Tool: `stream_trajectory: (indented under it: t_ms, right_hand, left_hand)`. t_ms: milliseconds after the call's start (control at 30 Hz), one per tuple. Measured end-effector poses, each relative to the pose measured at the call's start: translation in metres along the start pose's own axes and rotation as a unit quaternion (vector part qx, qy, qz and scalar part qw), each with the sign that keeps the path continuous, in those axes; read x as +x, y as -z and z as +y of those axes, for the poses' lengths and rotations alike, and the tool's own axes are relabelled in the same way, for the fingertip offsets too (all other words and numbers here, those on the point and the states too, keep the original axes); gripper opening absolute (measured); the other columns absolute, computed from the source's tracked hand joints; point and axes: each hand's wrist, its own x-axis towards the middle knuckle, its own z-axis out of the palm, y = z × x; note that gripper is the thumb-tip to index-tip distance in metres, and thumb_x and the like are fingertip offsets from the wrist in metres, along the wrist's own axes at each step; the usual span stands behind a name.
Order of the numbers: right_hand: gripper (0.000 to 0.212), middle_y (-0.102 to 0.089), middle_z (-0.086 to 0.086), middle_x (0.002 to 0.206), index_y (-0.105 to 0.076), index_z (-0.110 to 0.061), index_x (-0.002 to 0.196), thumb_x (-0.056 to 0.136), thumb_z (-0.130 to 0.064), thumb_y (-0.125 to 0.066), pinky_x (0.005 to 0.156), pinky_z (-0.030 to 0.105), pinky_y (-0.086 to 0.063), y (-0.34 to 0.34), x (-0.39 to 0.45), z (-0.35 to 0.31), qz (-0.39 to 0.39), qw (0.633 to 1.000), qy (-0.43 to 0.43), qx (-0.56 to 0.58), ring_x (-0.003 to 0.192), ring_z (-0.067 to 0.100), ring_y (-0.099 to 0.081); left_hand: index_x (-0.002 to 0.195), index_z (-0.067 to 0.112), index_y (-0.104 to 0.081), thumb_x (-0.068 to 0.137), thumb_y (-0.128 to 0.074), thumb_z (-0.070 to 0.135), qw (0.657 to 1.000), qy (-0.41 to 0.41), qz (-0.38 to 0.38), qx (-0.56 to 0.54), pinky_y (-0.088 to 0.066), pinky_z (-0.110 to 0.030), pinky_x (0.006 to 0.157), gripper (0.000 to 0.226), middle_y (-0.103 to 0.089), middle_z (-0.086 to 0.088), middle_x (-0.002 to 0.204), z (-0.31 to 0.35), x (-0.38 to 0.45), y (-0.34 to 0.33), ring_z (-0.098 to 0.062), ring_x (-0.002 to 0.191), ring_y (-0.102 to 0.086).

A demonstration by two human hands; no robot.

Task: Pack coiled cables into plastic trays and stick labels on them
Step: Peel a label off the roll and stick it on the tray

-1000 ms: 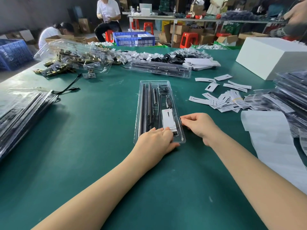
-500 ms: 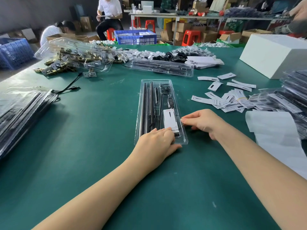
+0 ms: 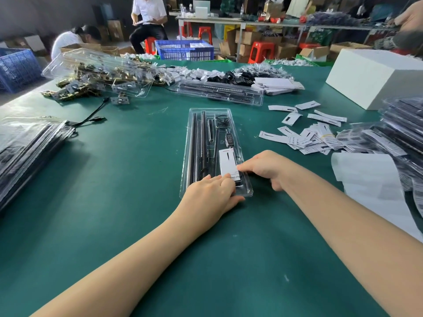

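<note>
Clear rigid plastic tray, long and rectangular, lies on the green matte counter. Inside it: straight black rods, coiled cable, white paper label. Left hand presses flat on the tray's near end, fingers straight. Right hand presses the label's right edge with its fingertips, other fingers loosely curled. Loose white labels scattered right of the tray.

My hands: two
Tray before me: one
Blue crates: two
White box: one
</note>
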Motion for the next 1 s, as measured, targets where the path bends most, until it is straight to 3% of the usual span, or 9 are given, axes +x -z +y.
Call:
stream_trajectory:
  t_ms: [67,167,267,400,533,600,800,1000]
  right_hand:
    - [0.038,-0.062,0.013,0.124,-0.065,-0.001,0.115,0.083,-0.017,-0.076,0.102,0.038,-0.042,-0.004,0.000,0.000,0.016,1.000,0.009,0.006,0.117,0.029,-0.055]
    - [0.013,-0.066,0.001,0.097,-0.068,-0.015,0.087,0.079,-0.017,-0.079,0.075,0.023,-0.042,-0.009,-0.004,0.006,0.098,0.993,0.063,-0.008,0.088,0.015,-0.058]
    - [0.015,-0.063,-0.009,0.077,-0.068,-0.022,0.081,0.076,-0.020,-0.082,0.056,0.017,-0.040,-0.013,-0.007,0.013,0.140,0.985,0.099,-0.006,0.066,0.005,-0.057]
    - [0.018,-0.066,-0.007,0.077,-0.066,-0.024,0.070,0.075,-0.018,-0.082,0.062,0.020,-0.042,-0.014,-0.008,0.014,0.162,0.979,0.124,-0.026,0.079,0.011,-0.060]
    - [0.025,-0.065,-0.003,0.089,-0.071,-0.017,0.093,0.073,-0.019,-0.085,0.074,0.023,-0.043,-0.011,-0.007,0.012,0.152,0.982,0.105,-0.027,0.084,0.014,-0.061]
    - [0.027,-0.067,0.001,0.093,-0.070,-0.017,0.093,0.072,-0.018,-0.086,0.071,0.024,-0.044,-0.009,-0.006,0.009,0.144,0.985,0.092,-0.029,0.087,0.017,-0.064]
    - [0.015,-0.064,0.002,0.071,-0.065,-0.015,0.084,0.081,-0.004,-0.076,0.054,0.022,-0.036,-0.005,-0.007,0.002,0.026,0.994,-0.014,0.101,0.057,0.010,-0.055]
    - [0.015,-0.065,0.001,0.067,-0.065,-0.014,0.078,0.080,-0.004,-0.076,0.053,0.022,-0.036,-0.005,-0.009,0.004,0.043,0.989,-0.017,0.141,0.055,0.009,-0.056]
  left_hand:
    - [0.112,0.012,-0.053,0.100,-0.029,0.051,1.000,0.001,-0.006,0.016,-0.031,-0.029,0.109,0.047,-0.056,0.001,0.130,0.000,0.000,0.000,-0.015,0.123,-0.052]
    - [0.112,0.011,-0.054,0.100,-0.031,0.051,1.000,0.009,-0.011,0.005,-0.032,-0.030,0.109,0.047,-0.058,0.001,0.125,0.001,0.000,0.002,-0.016,0.119,-0.055]
    - [0.110,0.008,-0.056,0.100,-0.036,0.049,1.000,0.010,-0.013,-0.009,-0.034,-0.033,0.108,0.046,-0.060,-0.003,0.122,0.002,0.000,0.002,-0.020,0.115,-0.057]
    - [0.100,0.004,-0.060,0.099,-0.045,0.044,1.000,0.004,0.001,-0.029,-0.044,-0.041,0.097,0.042,-0.064,-0.008,0.113,0.003,-0.001,0.002,-0.025,0.105,-0.063]
    - [0.094,0.002,-0.062,0.097,-0.051,0.040,0.999,0.000,0.022,-0.023,-0.049,-0.043,0.092,0.040,-0.068,-0.011,0.101,0.003,-0.002,0.003,-0.029,0.097,-0.066]
    - [0.096,0.002,-0.061,0.098,-0.049,0.041,1.000,-0.003,0.018,-0.022,-0.047,-0.043,0.096,0.041,-0.067,-0.010,0.104,0.003,-0.002,0.003,-0.029,0.100,-0.065]
    - [0.108,0.007,-0.056,0.101,-0.036,0.046,1.000,-0.006,0.002,0.002,-0.037,-0.036,0.106,0.045,-0.062,-0.004,0.117,0.002,0.000,0.000,-0.022,0.114,-0.058]
    - [0.107,0.007,-0.055,0.101,-0.035,0.047,1.000,-0.002,0.002,0.010,-0.037,-0.035,0.106,0.044,-0.062,-0.003,0.113,0.002,-0.001,0.000,-0.021,0.111,-0.059]
